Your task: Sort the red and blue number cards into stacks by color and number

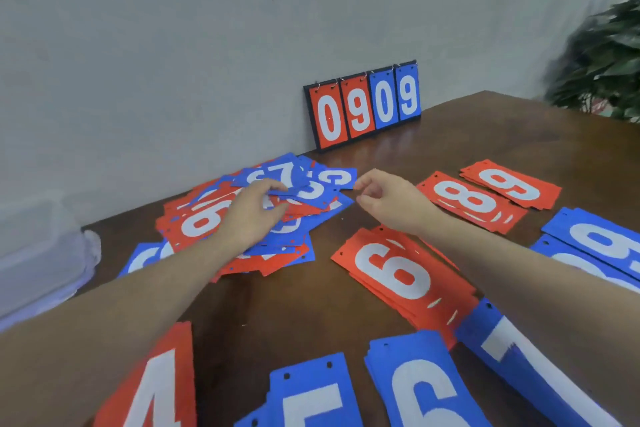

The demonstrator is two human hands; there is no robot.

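Note:
A loose heap of mixed red and blue number cards [294,218] lies at the far left of the brown table [277,315]. My left hand [254,211] rests on the heap, its fingers curled round a blue card near the top. My right hand [384,199] hovers just right of the heap, fingers loosely curled, holding nothing. Sorted stacks lie around: red 6 [398,274], red 8 [471,201], red 9 [512,185], red 4 [156,388], blue 5 [311,399], blue 6 [419,388], blue 7 [512,347], blue 9 [602,239].
A flip scoreboard [363,107] reading 0909 leans against the grey wall at the table's back edge. A leafy plant [606,52] stands at the far right. A pale translucent container [38,253] sits off the table's left edge.

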